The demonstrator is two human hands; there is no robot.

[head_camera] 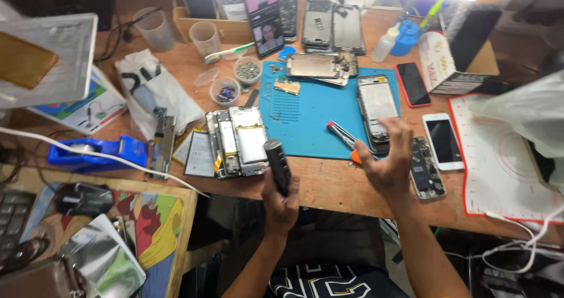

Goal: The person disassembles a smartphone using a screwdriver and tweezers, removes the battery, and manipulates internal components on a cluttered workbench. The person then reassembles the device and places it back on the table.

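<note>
Left hand [281, 203]: fingers wrapped tight round a dark cylindrical tool [278, 165], matte and smooth, held upright with its rounded tip just over the near edge of the wooden bench [329, 186]; forearm rising from below. Right hand [386, 160]: fingers apart and loosely curled, holding nothing, fingertips [395, 124] at the lower end of an opened phone [376, 105], glossy and rectangular, lying on the blue rubber mat [305, 119]; wrist bent, forearm angled up from lower right. Just left of that hand: a red-tipped metal screwdriver [341, 135]. Between the hands and further left: disassembled phone bodies [238, 141], flat and metallic.
</note>
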